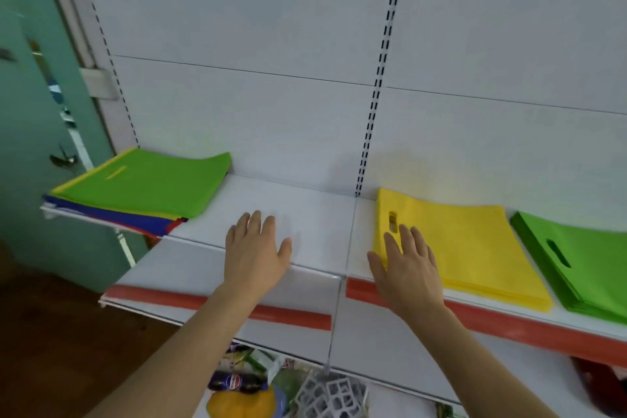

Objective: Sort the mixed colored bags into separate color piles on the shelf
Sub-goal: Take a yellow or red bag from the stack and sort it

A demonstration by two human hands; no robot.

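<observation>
Nothing is held: the left hand [256,248] and right hand [405,260] are spread flat over the shelf [315,210]. A yellow pile [471,248] and green pile [583,265] are made. Next, a bag must be picked from the mixed stack [135,190] at the left.

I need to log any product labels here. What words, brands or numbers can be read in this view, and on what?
No text can be read.
Dark bottle below the shelf: a round red, white and blue logo, its lettering too blurred to read.
Packets beside it: print too small to read.
Yellow bags and green bags: no print visible.
</observation>
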